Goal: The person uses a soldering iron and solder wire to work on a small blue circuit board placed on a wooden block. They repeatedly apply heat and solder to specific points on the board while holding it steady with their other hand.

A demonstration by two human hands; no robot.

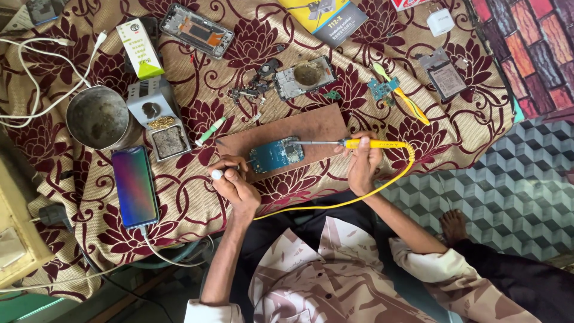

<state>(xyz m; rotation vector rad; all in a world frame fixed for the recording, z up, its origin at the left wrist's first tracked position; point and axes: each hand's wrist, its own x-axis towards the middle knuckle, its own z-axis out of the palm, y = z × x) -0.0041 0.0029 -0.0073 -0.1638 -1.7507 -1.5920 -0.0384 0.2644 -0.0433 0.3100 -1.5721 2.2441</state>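
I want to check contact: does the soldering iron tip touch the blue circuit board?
Touching. The head view shows the soldering iron tip lying on the circuit board edge, no gap.

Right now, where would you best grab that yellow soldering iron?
By the yellow handle, coming from the near side, as the right hand does. It lies level, its metal tip pointing left at the blue circuit board, so keep fingers well behind the bare metal.

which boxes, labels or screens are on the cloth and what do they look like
Small carton: upper left, upright oblong, white with green end.
Flat package: top centre, yellow and grey, tool pictured.
Phone: left of left hand, screen glowing blue-purple, cable plugged in.
Red-white package corner: top edge, mostly cropped.
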